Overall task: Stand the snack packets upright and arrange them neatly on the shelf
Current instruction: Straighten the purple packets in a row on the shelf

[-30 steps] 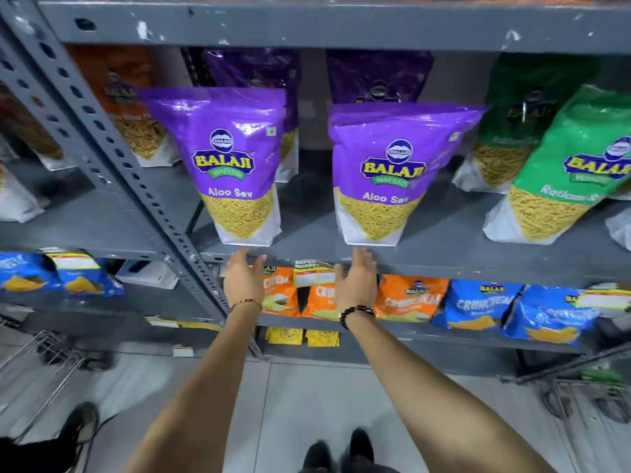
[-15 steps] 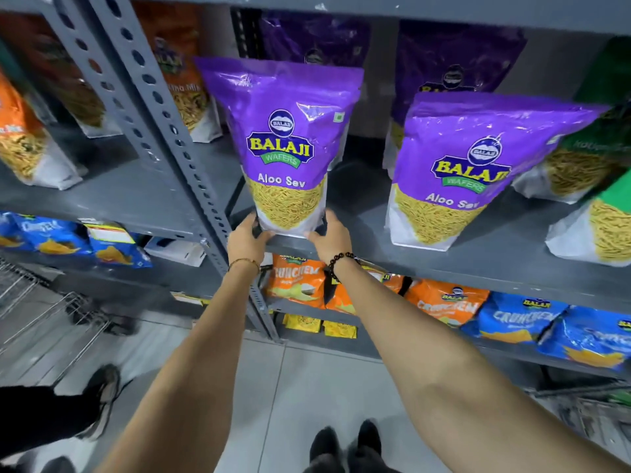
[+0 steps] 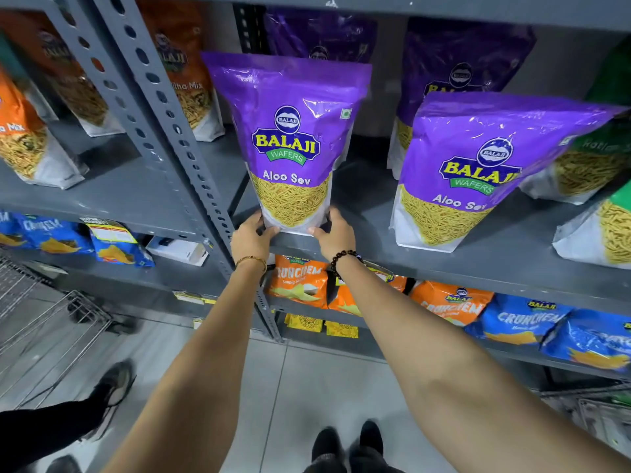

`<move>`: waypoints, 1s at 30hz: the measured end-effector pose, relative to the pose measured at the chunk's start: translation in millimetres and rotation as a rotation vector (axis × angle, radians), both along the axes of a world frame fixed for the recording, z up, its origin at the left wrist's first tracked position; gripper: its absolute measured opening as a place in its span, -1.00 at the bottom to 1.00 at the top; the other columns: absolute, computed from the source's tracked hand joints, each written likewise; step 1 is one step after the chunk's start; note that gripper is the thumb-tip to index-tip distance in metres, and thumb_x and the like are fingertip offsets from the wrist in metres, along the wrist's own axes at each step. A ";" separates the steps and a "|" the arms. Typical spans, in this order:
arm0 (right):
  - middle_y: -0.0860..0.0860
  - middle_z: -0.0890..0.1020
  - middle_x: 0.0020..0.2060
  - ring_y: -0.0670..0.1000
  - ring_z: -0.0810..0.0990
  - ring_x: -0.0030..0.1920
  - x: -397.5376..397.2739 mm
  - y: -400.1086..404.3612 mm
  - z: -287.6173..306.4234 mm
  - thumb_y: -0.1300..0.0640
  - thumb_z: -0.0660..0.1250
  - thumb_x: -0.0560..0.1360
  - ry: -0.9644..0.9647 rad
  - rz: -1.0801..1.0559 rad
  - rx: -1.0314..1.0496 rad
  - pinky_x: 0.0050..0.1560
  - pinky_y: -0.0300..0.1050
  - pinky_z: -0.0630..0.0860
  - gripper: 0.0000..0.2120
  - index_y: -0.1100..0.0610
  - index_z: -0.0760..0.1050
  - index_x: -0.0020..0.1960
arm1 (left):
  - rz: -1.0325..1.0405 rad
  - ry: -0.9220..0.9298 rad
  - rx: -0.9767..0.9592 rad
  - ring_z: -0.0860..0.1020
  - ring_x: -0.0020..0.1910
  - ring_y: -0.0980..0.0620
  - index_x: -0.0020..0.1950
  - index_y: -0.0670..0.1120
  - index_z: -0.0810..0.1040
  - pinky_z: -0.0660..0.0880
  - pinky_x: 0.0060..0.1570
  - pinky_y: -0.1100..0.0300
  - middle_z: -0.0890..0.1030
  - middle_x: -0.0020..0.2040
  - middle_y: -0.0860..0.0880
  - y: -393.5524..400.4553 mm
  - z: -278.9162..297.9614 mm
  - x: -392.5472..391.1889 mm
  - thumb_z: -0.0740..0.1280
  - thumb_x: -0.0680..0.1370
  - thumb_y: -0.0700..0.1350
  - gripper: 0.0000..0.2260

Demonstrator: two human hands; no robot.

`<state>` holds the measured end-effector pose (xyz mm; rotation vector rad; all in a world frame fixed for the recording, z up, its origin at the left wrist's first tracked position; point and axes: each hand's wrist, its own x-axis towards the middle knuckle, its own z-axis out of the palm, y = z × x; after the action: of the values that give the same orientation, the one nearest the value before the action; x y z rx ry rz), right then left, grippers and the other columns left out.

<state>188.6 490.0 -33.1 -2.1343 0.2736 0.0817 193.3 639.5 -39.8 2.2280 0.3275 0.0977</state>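
A purple packet (image 3: pixel 290 141) of Aloo Sev stands upright at the centre of the frame, on the front edge of the grey shelf (image 3: pixel 444 264). Its long axis runs up and down, the sealed top pointing to the top of the frame and leaning a little to the left; the printed front faces the camera. The left hand (image 3: pixel 251 238) grips its lower left corner and the right hand (image 3: pixel 336 233) grips its lower right corner, fingers curled around the white base from either side, so both hands hold the same packet between them. A thin gold bangle (image 3: pixel 252 261) sits on the left wrist and a dark bead bracelet (image 3: pixel 343 259) on the right.

To the right of centre a second purple packet (image 3: pixel 485 172) stands apart from the held one, its top tilted toward the right of the frame. More purple packets stand behind both in the shadow at the back. Green packets (image 3: pixel 601 158) fill the right edge, and orange packets (image 3: pixel 24 131) stand in the upper left beyond the perforated upright post (image 3: pixel 164 121).

On the lower shelf, orange crisp bags (image 3: pixel 300 283) lie below the hands, with blue crisp bags (image 3: pixel 532 322) at lower right and more at lower left. A wire trolley (image 3: pixel 47 329) shows at the left edge, and dark shoes (image 3: pixel 345 445) at the bottom of the frame.
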 end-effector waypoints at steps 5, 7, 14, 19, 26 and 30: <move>0.16 0.54 0.26 0.21 0.48 0.26 0.8 1.6 0.9 0.14 0.34 0.47 0.006 -0.010 0.005 0.23 0.09 0.48 -0.48 0.16 0.29 0.39 | 0.015 0.021 0.015 0.57 0.10 -0.17 0.22 -0.12 0.53 0.49 0.07 0.03 0.66 0.11 -0.15 -2.3 3.4 1.1 0.36 0.47 -0.10 -0.68; 0.16 0.54 0.26 0.21 0.48 0.26 1.4 0.9 1.1 0.15 0.34 0.48 0.008 -0.010 0.010 0.22 0.07 0.47 -0.48 0.16 0.28 0.39 | 0.017 0.020 0.012 0.57 0.12 -0.16 0.23 -0.11 0.52 0.49 0.11 0.01 0.66 0.12 -0.15 -2.6 3.3 1.1 0.36 0.47 -0.10 -0.67; 0.15 0.51 0.30 0.20 0.48 0.28 2.8 -0.2 1.5 0.14 0.33 0.49 0.013 0.005 0.002 0.24 0.05 0.46 -0.47 0.15 0.26 0.41 | 0.023 0.034 -0.002 0.56 0.15 -0.16 0.26 -0.13 0.50 0.48 0.18 -0.02 0.63 0.17 -0.15 -3.4 2.5 1.3 0.35 0.48 -0.09 -0.65; 0.16 0.52 0.28 0.20 0.49 0.27 2.9 -0.4 1.9 0.14 0.34 0.48 0.013 -0.005 0.009 0.22 0.04 0.47 -0.46 0.16 0.26 0.41 | 0.014 0.037 0.005 0.57 0.14 -0.16 0.24 -0.13 0.52 0.49 0.17 -0.04 0.65 0.15 -0.15 -1.9 1.9 2.5 0.36 0.48 -0.09 -0.66; 0.15 0.52 0.29 0.19 0.49 0.27 2.2 -0.9 2.4 0.14 0.34 0.48 0.017 -0.002 0.014 0.21 0.03 0.48 -0.48 0.16 0.28 0.39 | 0.005 0.051 -0.001 0.56 0.15 -0.15 0.26 -0.11 0.51 0.48 0.21 -0.05 0.64 0.17 -0.14 -2.0 2.5 2.0 0.35 0.48 -0.09 -0.65; 0.15 0.49 0.31 0.21 0.47 0.30 -2.7 -6.2 2.3 0.20 0.36 0.46 0.024 0.042 -0.023 0.23 0.05 0.47 -0.43 0.16 0.23 0.41 | 0.006 0.058 0.008 0.50 0.24 -0.22 0.34 -0.14 0.40 0.43 0.27 -0.08 0.57 0.26 -0.18 -2.9 0.2 -3.2 0.36 0.48 -0.14 -0.56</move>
<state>185.8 483.8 -30.8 -2.1632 0.2444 0.1291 190.1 636.6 -39.7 2.2407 0.3660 0.0372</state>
